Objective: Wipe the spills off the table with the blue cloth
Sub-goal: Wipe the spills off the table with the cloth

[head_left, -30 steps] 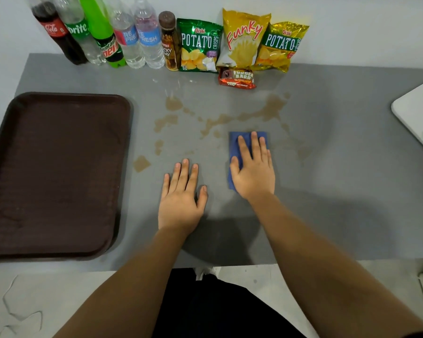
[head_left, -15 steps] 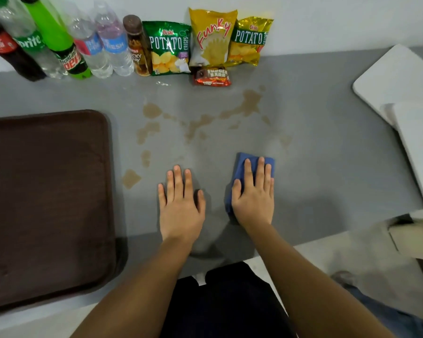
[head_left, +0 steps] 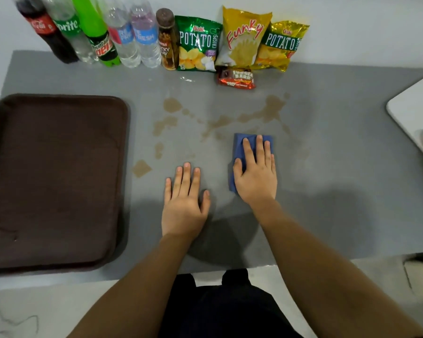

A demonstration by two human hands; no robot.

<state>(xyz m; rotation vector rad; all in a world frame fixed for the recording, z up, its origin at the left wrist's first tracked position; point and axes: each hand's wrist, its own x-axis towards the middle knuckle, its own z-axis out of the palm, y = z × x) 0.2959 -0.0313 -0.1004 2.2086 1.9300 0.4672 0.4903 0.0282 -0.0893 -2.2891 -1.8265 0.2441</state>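
Observation:
A folded blue cloth (head_left: pixel 239 147) lies on the grey table (head_left: pixel 340 167), and my right hand (head_left: pixel 255 174) presses flat on top of it with fingers spread. Brown spills (head_left: pixel 266 113) streak the table just beyond the cloth, with more patches (head_left: pixel 165 123) to the left and a small one (head_left: pixel 141 168) near the tray. My left hand (head_left: pixel 185 201) rests flat and empty on the table, left of the cloth.
A large brown tray (head_left: pixel 54 179) fills the left side. Several drink bottles (head_left: pixel 103 35), crisp bags (head_left: pixel 244 40) and a snack bar (head_left: pixel 236 78) line the back wall. A white board (head_left: pixel 415 108) juts in at the right edge.
The cloth under my right hand slid toward me, then back out toward the spills. My left hand stayed flat in place. The head camera swung around.

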